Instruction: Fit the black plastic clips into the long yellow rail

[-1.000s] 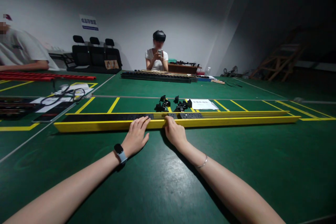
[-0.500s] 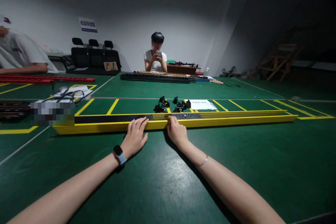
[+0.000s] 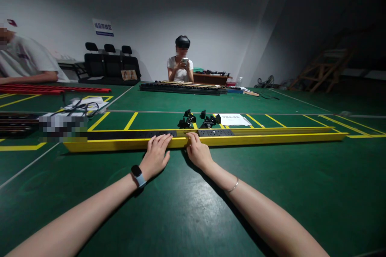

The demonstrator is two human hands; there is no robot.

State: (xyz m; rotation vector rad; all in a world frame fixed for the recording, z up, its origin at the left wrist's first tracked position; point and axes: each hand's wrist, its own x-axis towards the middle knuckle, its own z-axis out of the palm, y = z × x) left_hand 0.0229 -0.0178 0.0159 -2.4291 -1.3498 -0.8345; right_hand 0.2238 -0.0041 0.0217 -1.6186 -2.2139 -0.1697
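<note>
A long yellow metal channel [image 3: 259, 140] lies across the green table in front of me. Inside it sit a black socket strip [image 3: 120, 135] on the left and a shorter black socket section [image 3: 218, 132] on the right, with a bare yellow gap between them. My left hand [image 3: 157, 152], wearing a watch, lies over the front wall, its outstretched fingertips resting at the right end of the left strip. My right hand [image 3: 199, 150] is closed at the gap, fingers bent over the front wall; its fingertips reach inside, and anything between them is hidden.
Small black fittings [image 3: 208, 121] and a white paper sheet [image 3: 235, 119] lie behind the channel. Cables over papers [image 3: 90, 104] are at left, red rails [image 3: 72, 89] beyond. Dark bars [image 3: 181, 87] lie before a seated person [image 3: 180, 66]; another person [image 3: 30, 58] sits at left.
My right hand has slid left along the channel, nearer my left hand and away from the right socket section. My left hand stays on the strip. The view has shifted slightly.
</note>
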